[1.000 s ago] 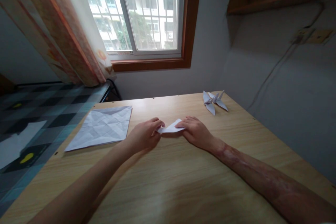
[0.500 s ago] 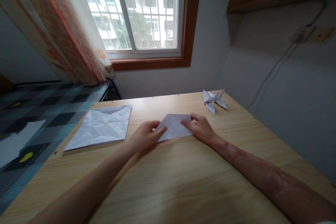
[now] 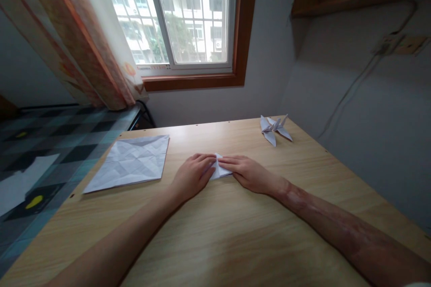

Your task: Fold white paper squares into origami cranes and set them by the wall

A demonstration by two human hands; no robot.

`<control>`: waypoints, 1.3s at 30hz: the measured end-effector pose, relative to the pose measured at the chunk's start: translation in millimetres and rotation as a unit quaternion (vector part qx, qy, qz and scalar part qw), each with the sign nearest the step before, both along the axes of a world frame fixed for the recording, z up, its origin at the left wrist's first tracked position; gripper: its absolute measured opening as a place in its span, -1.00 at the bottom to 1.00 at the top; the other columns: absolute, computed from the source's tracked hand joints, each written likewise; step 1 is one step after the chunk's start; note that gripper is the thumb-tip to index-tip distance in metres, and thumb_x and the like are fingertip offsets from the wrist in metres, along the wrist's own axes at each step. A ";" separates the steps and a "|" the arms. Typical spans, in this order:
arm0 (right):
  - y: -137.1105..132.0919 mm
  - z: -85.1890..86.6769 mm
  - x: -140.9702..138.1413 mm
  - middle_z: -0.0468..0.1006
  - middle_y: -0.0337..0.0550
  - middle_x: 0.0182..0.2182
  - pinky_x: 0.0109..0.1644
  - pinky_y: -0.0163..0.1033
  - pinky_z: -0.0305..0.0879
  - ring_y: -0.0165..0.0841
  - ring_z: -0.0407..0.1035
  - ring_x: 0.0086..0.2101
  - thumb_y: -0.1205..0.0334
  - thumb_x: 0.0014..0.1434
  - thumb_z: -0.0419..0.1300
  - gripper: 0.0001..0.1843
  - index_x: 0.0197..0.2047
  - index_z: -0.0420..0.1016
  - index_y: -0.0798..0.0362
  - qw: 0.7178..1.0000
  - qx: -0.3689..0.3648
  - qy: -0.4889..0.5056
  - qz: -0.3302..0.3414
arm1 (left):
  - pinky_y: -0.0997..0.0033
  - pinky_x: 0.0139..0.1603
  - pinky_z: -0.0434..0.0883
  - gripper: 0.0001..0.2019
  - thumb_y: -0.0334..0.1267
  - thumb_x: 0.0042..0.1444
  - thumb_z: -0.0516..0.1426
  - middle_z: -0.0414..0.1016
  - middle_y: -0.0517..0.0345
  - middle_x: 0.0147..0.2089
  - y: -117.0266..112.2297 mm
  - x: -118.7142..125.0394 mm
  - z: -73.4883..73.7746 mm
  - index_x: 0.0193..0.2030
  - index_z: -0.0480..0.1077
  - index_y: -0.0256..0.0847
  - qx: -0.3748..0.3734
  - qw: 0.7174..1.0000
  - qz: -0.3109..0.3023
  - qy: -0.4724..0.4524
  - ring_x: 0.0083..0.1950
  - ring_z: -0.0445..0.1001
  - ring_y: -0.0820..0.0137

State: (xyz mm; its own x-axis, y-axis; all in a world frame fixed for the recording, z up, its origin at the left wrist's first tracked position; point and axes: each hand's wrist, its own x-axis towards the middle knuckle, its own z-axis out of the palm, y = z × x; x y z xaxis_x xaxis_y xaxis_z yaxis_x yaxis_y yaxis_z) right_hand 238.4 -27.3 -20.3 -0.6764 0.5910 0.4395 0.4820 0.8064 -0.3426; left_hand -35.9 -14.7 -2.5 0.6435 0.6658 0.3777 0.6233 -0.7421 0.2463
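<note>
A small folded piece of white paper (image 3: 219,171) lies flat on the wooden desk (image 3: 235,233) in the middle. My left hand (image 3: 193,176) rests on its left side with fingers stretched flat over it. My right hand (image 3: 245,171) presses its right side, fingers flat and pointing left. The two hands nearly meet above the paper, and most of it is hidden beneath them.
A creased, unfolded white sheet (image 3: 129,161) lies at the desk's left. A finished paper crane (image 3: 274,129) stands at the far right corner. A window (image 3: 182,13) and curtain (image 3: 77,36) are behind; a checked bed cover (image 3: 40,152) is to the left.
One second ago both hands pinched a narrow folded strip. Half a second ago the paper was opened into a wider shape. Now it is folded small again and pressed flat under both hands.
</note>
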 end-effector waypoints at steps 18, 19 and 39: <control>21.9 -5.9 -25.5 0.11 0.36 0.60 0.66 0.21 0.02 0.14 0.05 0.58 -0.56 0.36 0.14 0.19 0.66 0.09 0.23 0.992 -0.049 -0.100 -0.055 | -0.09 0.41 0.49 -0.62 -0.26 0.52 0.05 0.61 -0.12 0.35 -0.6 1.8 -3.4 0.35 0.54 -0.16 0.008 0.999 0.019 0.025 0.33 0.56 0.06; 26.3 -6.4 -27.2 0.11 0.36 0.60 0.65 0.23 0.01 0.14 0.05 0.58 -0.55 0.37 0.13 0.18 0.66 0.10 0.21 0.992 -0.048 -0.099 -0.056 | -0.10 0.41 0.49 -0.63 -0.26 0.52 0.06 0.61 -0.11 0.36 -0.9 1.6 -3.4 0.33 0.55 -0.14 0.011 0.999 0.020 0.025 0.33 0.57 0.06; -7.7 -6.9 1.4 0.26 0.17 0.57 0.60 0.23 0.15 0.01 0.19 0.53 -0.10 0.48 0.28 -0.15 0.66 0.14 0.00 0.997 -0.026 -0.040 -0.056 | -0.11 0.44 0.44 -0.59 -0.31 0.44 0.08 0.47 -0.16 0.49 -10.3 3.0 7.3 0.37 0.46 -0.21 0.030 0.997 -0.006 0.064 0.39 0.53 0.04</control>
